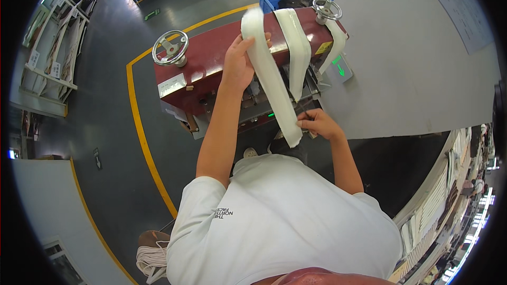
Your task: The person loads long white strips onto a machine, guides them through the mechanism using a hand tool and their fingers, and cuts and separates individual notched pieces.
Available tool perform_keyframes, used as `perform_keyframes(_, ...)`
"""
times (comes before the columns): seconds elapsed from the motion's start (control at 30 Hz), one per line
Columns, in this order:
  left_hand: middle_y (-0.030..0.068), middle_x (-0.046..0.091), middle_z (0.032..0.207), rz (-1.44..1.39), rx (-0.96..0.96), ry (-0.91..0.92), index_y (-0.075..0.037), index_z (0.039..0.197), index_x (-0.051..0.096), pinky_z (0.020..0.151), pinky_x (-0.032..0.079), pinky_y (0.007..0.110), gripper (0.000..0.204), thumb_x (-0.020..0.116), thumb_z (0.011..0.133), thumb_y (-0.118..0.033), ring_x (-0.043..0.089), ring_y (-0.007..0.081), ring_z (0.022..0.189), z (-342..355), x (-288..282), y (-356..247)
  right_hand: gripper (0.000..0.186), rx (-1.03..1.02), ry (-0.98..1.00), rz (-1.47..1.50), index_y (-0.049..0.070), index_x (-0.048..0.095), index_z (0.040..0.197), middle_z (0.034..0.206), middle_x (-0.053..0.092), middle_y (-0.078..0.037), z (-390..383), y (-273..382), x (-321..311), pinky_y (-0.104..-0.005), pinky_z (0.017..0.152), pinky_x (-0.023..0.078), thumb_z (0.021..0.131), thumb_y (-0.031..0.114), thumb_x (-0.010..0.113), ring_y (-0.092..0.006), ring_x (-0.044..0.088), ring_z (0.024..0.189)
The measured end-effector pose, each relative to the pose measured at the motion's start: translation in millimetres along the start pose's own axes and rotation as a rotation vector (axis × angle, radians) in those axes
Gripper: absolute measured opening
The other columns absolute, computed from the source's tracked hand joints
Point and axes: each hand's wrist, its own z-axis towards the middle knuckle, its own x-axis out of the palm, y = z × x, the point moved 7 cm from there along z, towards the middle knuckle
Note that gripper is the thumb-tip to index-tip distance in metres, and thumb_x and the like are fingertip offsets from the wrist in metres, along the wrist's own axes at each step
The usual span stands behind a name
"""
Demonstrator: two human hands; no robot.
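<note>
A long white strip of flat material (pixel 274 82) slants from above the machine down toward my body. My left hand (pixel 242 66) is closed round its upper part, with the thumb along the near edge and fingertips showing past the far edge. My right hand (pixel 319 124) is closed in a pinch at the right edge of the strip's lower end. A small dark thing shows by its fingers, too small to name. Beneath lies a dark red machine (pixel 211 55) with two chrome handwheels (pixel 170 48). Another white strip (pixel 297 47) hangs over its front.
A third pale strip (pixel 336 42) lies over the machine's right end. A blue crate (pixel 269 0) with dark items stands behind it. To the right is a grey panel (pixel 391 74). Racks (pixel 55 47) stand at far left, and coiled white cord (pixel 152 259) lies at lower left.
</note>
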Motion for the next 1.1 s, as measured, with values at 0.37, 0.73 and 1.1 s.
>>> perform_keyframes(0.37,0.0035,0.063,0.09,0.522,-0.17,-0.251,-0.002,0.099,0.054,0.072,0.047,0.022,0.015,0.06,0.091,-0.012,0.059,0.0067,0.077,-145,-66,84,0.031,-0.285,-0.219,0.191,-0.002,0.064,0.106,0.085,0.064,-0.003,34,4,48,-0.0186,0.043,0.034,0.089,0.023,0.059,-0.0022,0.042,0.051)
perform_keyframes(0.73,0.0027,0.062,0.084,0.466,-0.436,-0.566,-0.004,0.098,0.059,0.062,0.049,0.025,0.039,0.054,0.093,-0.042,0.061,0.0116,0.069,-176,-137,100,0.021,0.243,0.054,0.432,0.009,0.058,0.074,0.054,0.048,0.004,72,-33,105,-0.0226,0.035,0.026,0.087,0.024,0.063,-0.0042,0.035,0.038)
perform_keyframes(1.1,0.0018,0.06,0.065,0.472,-0.515,-0.582,-0.007,0.082,0.061,0.047,0.038,0.022,0.018,0.061,0.081,-0.025,0.051,0.0089,0.049,-153,-157,107,0.018,0.303,0.01,0.423,0.003,0.06,0.078,0.055,0.049,0.001,82,-20,91,-0.023,0.034,0.025,0.082,0.021,0.06,-0.0058,0.035,0.038)
